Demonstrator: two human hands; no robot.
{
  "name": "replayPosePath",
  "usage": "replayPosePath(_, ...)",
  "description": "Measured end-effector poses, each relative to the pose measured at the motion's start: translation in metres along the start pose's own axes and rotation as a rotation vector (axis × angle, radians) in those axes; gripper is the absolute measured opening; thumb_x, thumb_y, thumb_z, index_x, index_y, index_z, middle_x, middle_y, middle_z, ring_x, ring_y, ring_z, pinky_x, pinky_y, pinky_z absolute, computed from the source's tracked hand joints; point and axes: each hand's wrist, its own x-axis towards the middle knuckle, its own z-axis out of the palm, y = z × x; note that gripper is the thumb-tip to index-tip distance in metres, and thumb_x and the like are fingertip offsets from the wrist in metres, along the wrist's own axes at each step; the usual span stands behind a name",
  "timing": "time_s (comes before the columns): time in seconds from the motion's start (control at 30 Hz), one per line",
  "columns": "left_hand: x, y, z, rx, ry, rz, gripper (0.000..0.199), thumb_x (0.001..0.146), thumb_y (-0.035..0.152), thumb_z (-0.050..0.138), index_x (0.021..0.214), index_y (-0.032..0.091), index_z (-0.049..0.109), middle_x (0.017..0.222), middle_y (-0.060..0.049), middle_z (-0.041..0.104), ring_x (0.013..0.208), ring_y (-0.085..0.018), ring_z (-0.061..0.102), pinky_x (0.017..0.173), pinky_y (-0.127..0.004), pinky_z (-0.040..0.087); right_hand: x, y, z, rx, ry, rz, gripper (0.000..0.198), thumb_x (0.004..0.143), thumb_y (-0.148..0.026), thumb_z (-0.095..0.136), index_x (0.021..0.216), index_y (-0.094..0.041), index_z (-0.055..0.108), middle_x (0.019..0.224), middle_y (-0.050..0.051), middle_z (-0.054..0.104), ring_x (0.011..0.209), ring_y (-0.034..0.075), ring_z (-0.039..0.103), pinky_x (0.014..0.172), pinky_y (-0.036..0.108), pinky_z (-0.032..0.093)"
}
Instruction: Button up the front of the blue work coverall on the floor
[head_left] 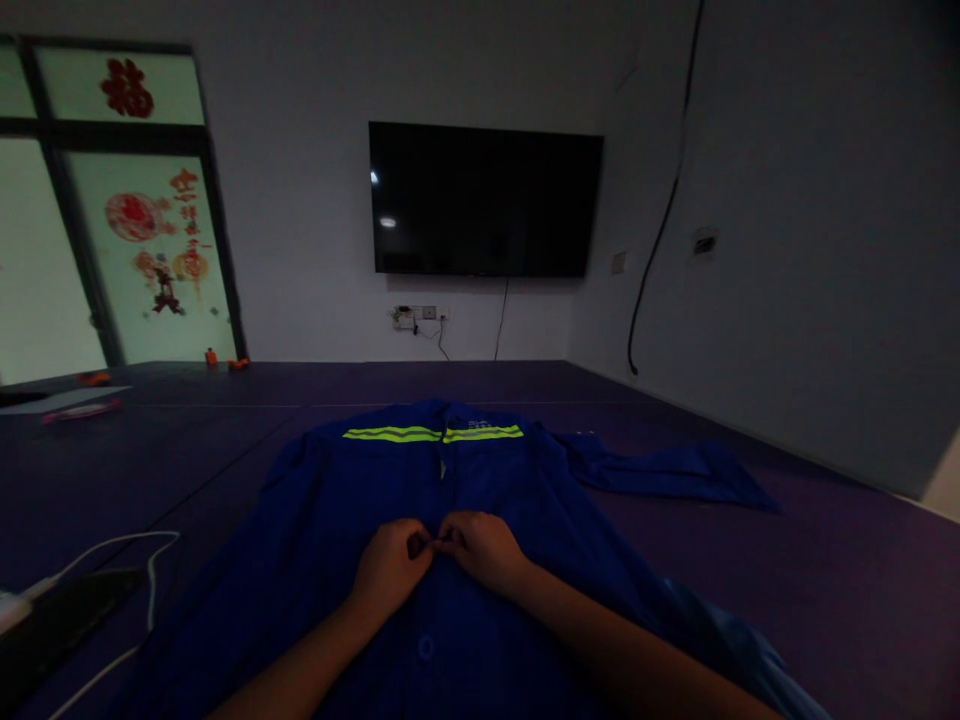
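A blue work jacket (322, 510) with yellow-green reflective strips across its chest lies spread out, front side up. Its collar points away from me, and one sleeve (675, 470) stretches off to the right. Over the middle of the front, my left hand (394, 560) pinches the jacket's front edge between thumb and finger. Close against it, my right hand (480, 548) is closed in a pinch on the same edge. Whatever small part sits between the fingertips is hidden. A round button (426, 647) shows below my hands, and a zipper pull (442, 468) hangs above them.
The jacket rests on a dark purple surface (225, 420). At the lower left are a white cable (154, 570) and a dark flat object (82, 610). Small orange objects (211, 357) stand near the glass door. A television (487, 200) hangs on the far wall.
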Motion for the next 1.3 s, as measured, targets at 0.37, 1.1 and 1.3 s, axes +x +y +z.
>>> replayPosePath(0.37,0.0008,-0.0032,0.0025,-0.029,0.011,-0.001,0.018,0.072,0.029,0.051,0.071,0.015,0.060,0.062,0.000,0.060,0.057,-0.011,0.052,0.051,-0.020,0.030,0.0003,-0.0005,0.0006,-0.010,0.013,0.021,0.017,0.078,-0.037,0.053,0.086,-0.023,0.061,0.076,-0.002,0.065,0.069,0.011,0.058,0.056,0.020,0.032)
replayPosePath(1.1,-0.0011,0.0011,-0.0011,0.021,-0.018,-0.033,0.020,0.076,0.031,0.047,0.072,0.015,0.060,0.065,-0.001,0.061,0.058,-0.011,0.053,0.050,-0.020,0.028,0.0008,0.0040,-0.0039,0.028,-0.047,-0.134,0.020,0.079,-0.025,0.049,0.095,-0.027,0.061,0.093,-0.003,0.064,0.080,0.012,0.057,0.066,0.020,0.035)
replayPosePath(1.3,0.0009,-0.0024,-0.0006,0.016,-0.031,-0.005,0.018,0.075,0.028,0.047,0.071,0.015,0.060,0.064,-0.001,0.060,0.058,-0.010,0.052,0.051,-0.020,0.028,0.0016,0.0047,-0.0043,0.017,-0.077,-0.160,0.023,0.082,-0.024,0.044,0.099,-0.026,0.060,0.097,-0.002,0.064,0.089,0.013,0.057,0.072,0.021,0.037)
